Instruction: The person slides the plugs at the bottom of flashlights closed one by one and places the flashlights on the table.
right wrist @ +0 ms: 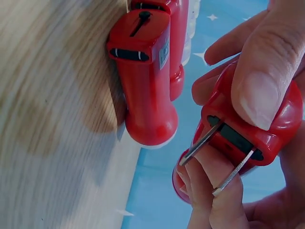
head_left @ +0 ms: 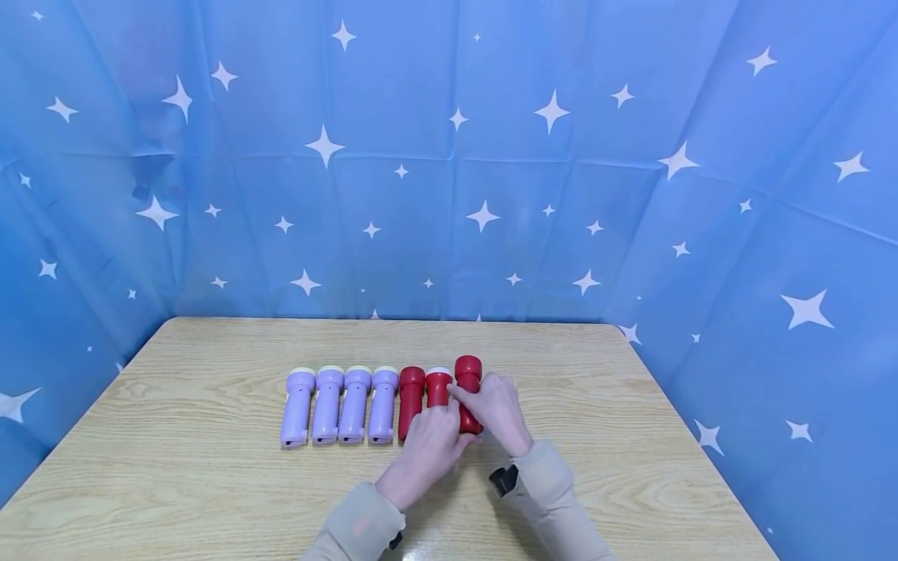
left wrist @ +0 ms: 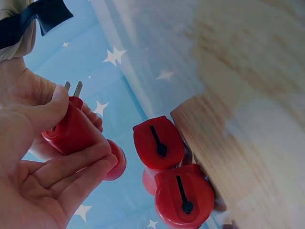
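Note:
Both hands hold a red flashlight (head_left: 468, 372) with a rounded head, raised off the wooden tabletop. Two metal plug prongs (right wrist: 231, 176) stick out of its near end. My left hand (head_left: 433, 440) is at that end, its thumb pressed by the prongs and its fingers along the body in the left wrist view. Farther up, my right hand (head_left: 496, 407) grips the flashlight from the right, its fingers curled close to the prongs. To the left lie two more red flashlights, one with a white rim (head_left: 438, 375) and one fully red on top (head_left: 411, 389), partly hidden by my left hand.
Several lilac flashlights (head_left: 326, 405) lie side by side on the wooden table (head_left: 175, 467), left of the red ones, heads toward the back. A blue curtain (head_left: 421, 195) with white stars surrounds the table's back and sides.

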